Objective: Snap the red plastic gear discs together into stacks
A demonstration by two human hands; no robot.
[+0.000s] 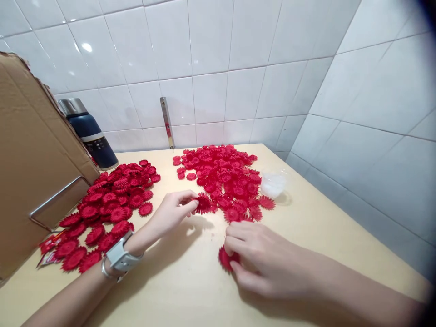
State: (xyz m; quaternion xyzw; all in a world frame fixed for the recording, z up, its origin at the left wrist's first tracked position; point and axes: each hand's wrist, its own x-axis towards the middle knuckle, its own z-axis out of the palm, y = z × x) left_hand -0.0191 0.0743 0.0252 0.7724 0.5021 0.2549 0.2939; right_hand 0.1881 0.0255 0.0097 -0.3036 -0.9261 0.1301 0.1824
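Left hand (172,211): grip pinched on a red toothed disc (203,203) at the near edge of the larger pile (225,179), just beyond the fingertips. Right hand (262,259): grip closed on another red disc (225,259), low over the bench (190,290). Second pile (109,204) lies left of the left hand, beside a cardboard box (30,172).
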